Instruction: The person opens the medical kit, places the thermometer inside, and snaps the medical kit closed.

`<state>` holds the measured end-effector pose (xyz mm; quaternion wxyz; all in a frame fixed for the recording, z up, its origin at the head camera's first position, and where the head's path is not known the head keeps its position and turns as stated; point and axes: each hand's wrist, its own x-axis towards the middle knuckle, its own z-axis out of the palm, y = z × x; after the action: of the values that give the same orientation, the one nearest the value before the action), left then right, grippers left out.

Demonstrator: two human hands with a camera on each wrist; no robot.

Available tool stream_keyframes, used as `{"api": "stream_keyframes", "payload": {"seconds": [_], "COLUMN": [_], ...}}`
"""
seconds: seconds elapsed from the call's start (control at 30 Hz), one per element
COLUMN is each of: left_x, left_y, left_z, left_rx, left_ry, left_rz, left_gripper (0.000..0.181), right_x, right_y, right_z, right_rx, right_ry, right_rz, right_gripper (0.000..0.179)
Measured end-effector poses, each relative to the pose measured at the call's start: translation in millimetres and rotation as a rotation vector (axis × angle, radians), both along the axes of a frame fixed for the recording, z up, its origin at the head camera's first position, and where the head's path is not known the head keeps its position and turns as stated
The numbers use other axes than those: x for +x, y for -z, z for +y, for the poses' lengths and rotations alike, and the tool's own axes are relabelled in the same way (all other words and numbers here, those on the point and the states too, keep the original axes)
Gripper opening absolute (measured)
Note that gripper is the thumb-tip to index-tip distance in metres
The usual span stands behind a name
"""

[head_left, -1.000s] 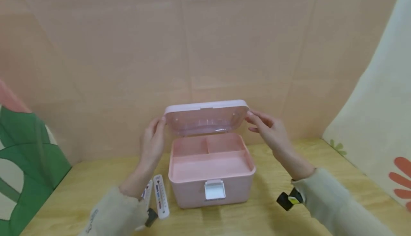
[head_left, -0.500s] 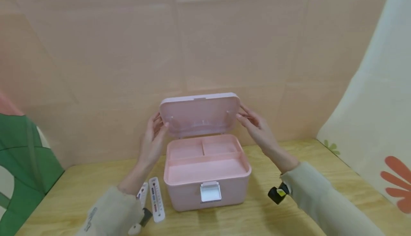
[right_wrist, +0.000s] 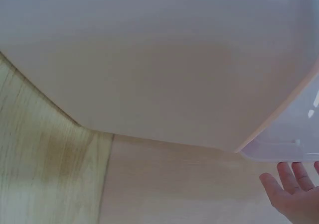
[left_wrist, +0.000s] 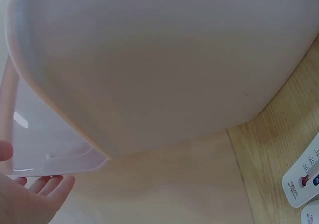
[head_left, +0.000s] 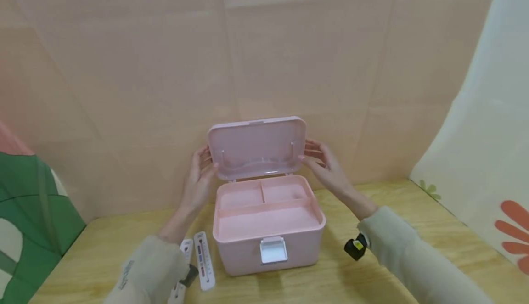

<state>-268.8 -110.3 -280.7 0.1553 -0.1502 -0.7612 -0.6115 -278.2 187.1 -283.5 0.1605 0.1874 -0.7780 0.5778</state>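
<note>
A pink storage box [head_left: 268,253] stands on the table, its lid [head_left: 258,145] raised and leaning back on the hinges. Inside it shows a tray with two small compartments [head_left: 285,189] behind one long one. My left hand [head_left: 196,182] is at the lid's left edge, fingers behind and thumb before it; the left wrist view shows the fingers [left_wrist: 52,186] nearly straight against it. At the right edge is my right hand [head_left: 330,171], its straight fingers [right_wrist: 289,176] touching the lid's back. A white latch [head_left: 273,250] hangs on the box front.
Left of the box lies a white thermometer [head_left: 204,260]; a second thermometer [head_left: 187,247] lies beside it, partly hidden by my left sleeve [head_left: 153,267]. The wooden table [head_left: 396,230] meets a plain beige backdrop [head_left: 314,56]. A patterned cloth [head_left: 487,157] hangs at the right.
The lid has swung up and back, from half raised to about upright. Both hands have moved with it, and their fingers lie looser along its sides. The thermometers rest where they were.
</note>
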Motion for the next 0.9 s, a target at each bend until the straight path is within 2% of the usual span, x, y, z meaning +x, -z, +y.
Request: {"api": "stream_keyframes", "payload": {"seconds": [0.17,0.33,0.43,0.63,0.9], "left_x": [-2.8,-3.5,-7.7,-16.2,-21.5], "left_y": [2.8,8.5,8.1,5.3,4.0], "left_z": [-1.1,-1.2,0.7,5.2,10.8], "left_rx": [-0.014,-0.069,-0.08,-0.037,-0.008], "left_ry": [-0.014,-0.05,-0.055,-0.04,-0.054], "left_rz": [0.019,-0.02,-0.024,-0.039,-0.057], "left_gripper": [0.053,0.057,0.06,0.061,0.057], "right_x": [-5.1,-5.4,-7.9,-13.4,-18.3], "right_y": [7.0,16.8,15.9,10.8,8.8], "right_z": [1,0,1,4,3], "right_rx": [0.033,0.09,0.099,0.141,0.176], "right_ry": [-0.027,-0.052,-0.058,-0.023,0.017], "right_rz": [0.014,0.0,-0.002,0.003,-0.001], "right_gripper": [0.056,0.066,0.069,0.071,0.069]}}
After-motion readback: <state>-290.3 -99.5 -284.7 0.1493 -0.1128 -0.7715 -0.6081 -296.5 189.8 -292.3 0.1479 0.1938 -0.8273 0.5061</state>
